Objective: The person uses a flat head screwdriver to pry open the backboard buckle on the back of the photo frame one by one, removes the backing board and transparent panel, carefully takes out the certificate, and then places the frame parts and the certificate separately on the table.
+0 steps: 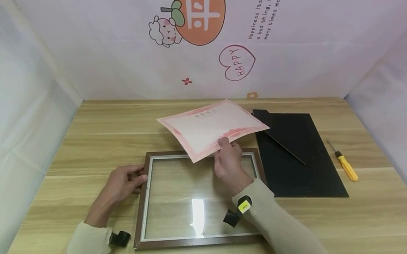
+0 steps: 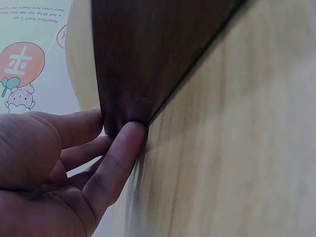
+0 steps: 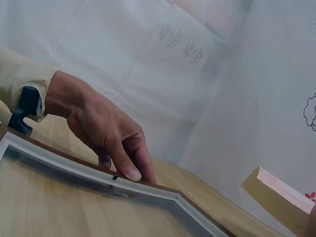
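A brown picture frame [image 1: 202,240] with a silver inner lip lies flat on the table, and a bright reflection shows on its clear pane. My left hand [image 1: 124,184] holds the frame's left side near the far corner. In the left wrist view, the fingertips of the left hand [image 2: 74,173] meet the dark outer side of the frame [image 2: 143,64]. Above the frame's far side, my right hand [image 1: 230,160] pinches the near edge of a white certificate sheet [image 1: 211,125] with a pink border. The sheet is held tilted in the air, its far part beyond the frame.
Right of the frame lies a black backing board [image 1: 296,152] with a stand leg on it. A screwdriver [image 1: 345,166] with a yellow handle lies further right. Behind the wooden table [image 1: 105,116] hangs a printed white cloth [image 1: 113,47], with more cloth at both sides.
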A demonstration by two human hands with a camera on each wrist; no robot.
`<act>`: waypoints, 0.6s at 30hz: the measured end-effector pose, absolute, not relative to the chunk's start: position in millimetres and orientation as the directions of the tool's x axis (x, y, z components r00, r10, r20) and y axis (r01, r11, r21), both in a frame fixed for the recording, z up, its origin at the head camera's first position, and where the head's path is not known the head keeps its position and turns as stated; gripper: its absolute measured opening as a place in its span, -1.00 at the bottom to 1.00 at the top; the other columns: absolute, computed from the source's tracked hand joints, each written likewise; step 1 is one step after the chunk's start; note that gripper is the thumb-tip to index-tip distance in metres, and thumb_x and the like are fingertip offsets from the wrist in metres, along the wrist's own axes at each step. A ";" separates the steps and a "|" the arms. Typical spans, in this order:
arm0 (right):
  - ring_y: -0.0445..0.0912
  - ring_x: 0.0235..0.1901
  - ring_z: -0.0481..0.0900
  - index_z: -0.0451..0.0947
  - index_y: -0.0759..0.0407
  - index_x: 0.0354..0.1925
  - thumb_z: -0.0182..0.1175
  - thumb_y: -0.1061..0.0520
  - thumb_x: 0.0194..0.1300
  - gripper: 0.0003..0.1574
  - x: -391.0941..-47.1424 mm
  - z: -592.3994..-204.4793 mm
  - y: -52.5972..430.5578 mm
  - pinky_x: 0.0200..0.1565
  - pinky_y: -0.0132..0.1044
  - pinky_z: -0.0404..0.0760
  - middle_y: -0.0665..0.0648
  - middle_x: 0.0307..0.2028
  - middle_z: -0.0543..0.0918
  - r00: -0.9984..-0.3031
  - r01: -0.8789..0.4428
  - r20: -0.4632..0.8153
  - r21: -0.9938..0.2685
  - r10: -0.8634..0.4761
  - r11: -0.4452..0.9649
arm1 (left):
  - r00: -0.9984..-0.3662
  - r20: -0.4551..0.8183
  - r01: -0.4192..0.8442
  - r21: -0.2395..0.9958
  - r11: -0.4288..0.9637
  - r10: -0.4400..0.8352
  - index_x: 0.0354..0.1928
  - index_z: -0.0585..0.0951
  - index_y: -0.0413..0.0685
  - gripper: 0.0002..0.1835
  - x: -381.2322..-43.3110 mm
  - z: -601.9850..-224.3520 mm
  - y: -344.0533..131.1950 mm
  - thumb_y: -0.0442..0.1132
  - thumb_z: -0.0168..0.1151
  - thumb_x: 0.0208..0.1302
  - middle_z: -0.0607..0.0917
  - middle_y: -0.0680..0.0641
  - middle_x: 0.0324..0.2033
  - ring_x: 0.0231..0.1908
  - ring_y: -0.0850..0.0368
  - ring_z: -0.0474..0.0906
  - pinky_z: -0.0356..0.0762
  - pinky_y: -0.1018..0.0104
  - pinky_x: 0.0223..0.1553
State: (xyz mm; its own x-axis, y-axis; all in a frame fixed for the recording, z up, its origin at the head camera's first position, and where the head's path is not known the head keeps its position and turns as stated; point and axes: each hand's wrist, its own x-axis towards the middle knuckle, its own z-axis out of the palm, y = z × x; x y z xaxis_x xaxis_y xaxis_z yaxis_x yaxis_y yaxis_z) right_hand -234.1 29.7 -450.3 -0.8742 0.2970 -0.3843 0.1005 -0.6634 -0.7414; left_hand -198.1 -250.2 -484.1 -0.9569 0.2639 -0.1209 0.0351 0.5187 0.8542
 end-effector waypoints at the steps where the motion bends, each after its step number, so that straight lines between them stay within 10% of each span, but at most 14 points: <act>1: -0.01 0.38 0.08 0.08 0.22 -0.05 -0.06 0.31 0.44 -0.76 -235.2 -448.9 26.7 0.50 -0.18 0.06 0.23 0.34 0.10 -0.875 0.102 -0.386 -0.737 0.292 -0.668 | -0.956 -0.119 0.038 0.855 0.517 0.267 0.31 0.35 -0.46 -0.49 -198.1 -483.9 -250.1 -0.39 0.16 0.38 0.63 -0.40 -0.10 -0.29 0.06 0.67 0.72 0.38 -0.34; 11: 0.16 0.53 -0.08 -0.31 0.30 0.51 -0.08 0.35 0.41 -0.11 -245.3 -443.3 5.0 0.53 -0.07 -0.01 0.27 0.54 -0.11 -0.895 0.134 -0.396 -0.677 0.205 -0.723 | -0.949 -0.118 0.051 0.858 0.511 0.293 0.30 0.35 -0.51 -0.50 -199.3 -486.0 -251.5 -0.38 0.14 0.40 0.61 -0.44 -0.04 -0.24 -0.02 0.70 0.73 0.37 -0.32; 18: 0.01 0.21 0.45 0.16 0.34 0.32 -0.05 0.38 0.37 -0.42 -247.8 -450.8 14.6 0.32 -0.16 0.46 0.27 0.25 0.41 -0.912 0.207 -0.395 -0.677 0.111 -0.707 | -0.951 -0.124 0.042 0.857 0.514 0.284 0.30 0.35 -0.50 -0.50 -199.9 -486.7 -252.3 -0.38 0.15 0.40 0.62 -0.43 -0.05 -0.24 -0.01 0.70 0.73 0.37 -0.32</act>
